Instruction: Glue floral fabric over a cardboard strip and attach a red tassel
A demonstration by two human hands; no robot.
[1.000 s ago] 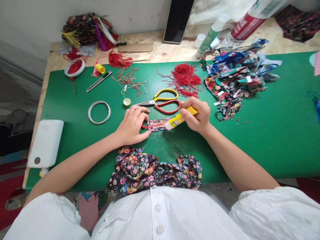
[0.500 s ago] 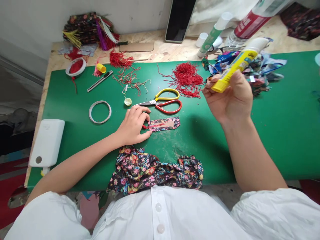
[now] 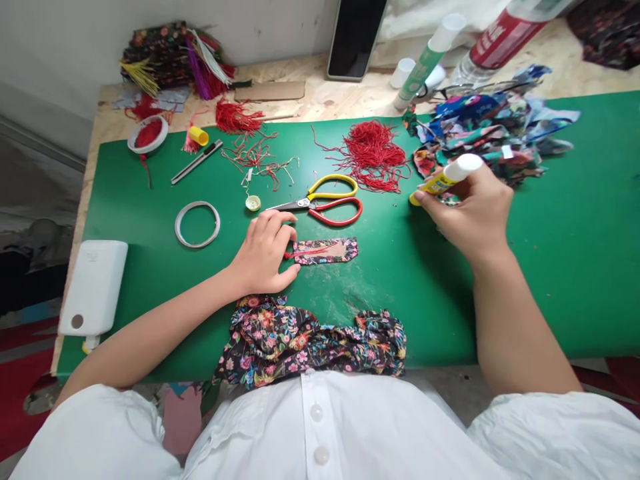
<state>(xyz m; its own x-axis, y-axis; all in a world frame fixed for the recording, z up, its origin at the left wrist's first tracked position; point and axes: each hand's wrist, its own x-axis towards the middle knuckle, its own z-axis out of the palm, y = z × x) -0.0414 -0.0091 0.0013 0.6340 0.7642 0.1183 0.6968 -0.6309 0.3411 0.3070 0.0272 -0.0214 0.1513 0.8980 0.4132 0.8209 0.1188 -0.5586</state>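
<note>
My left hand [image 3: 267, 250] rests flat on the green mat [image 3: 150, 200], its fingertips pressing the left end of a small floral fabric strip [image 3: 327, 251] with red threads laid along it. My right hand [image 3: 473, 210] holds a yellow glue stick [image 3: 445, 177] with a white cap, its base touching the mat by the pile of fabric scraps [image 3: 487, 137]. Scissors [image 3: 325, 200] with one yellow and one red handle lie just beyond the strip.
A heap of red threads [image 3: 373, 153] lies behind the scissors. A tape ring [image 3: 197, 224], a craft knife [image 3: 197, 162], a white device [image 3: 94, 287] and a folded floral cloth [image 3: 310, 340] are on the mat. Bottles [image 3: 425, 63] and a dark phone [image 3: 356, 39] stand at the back.
My right hand lifted the glue stick off the fabric strip, swung it up to the right, then lowered it onto the mat near the scraps. My left hand stayed on the strip.
</note>
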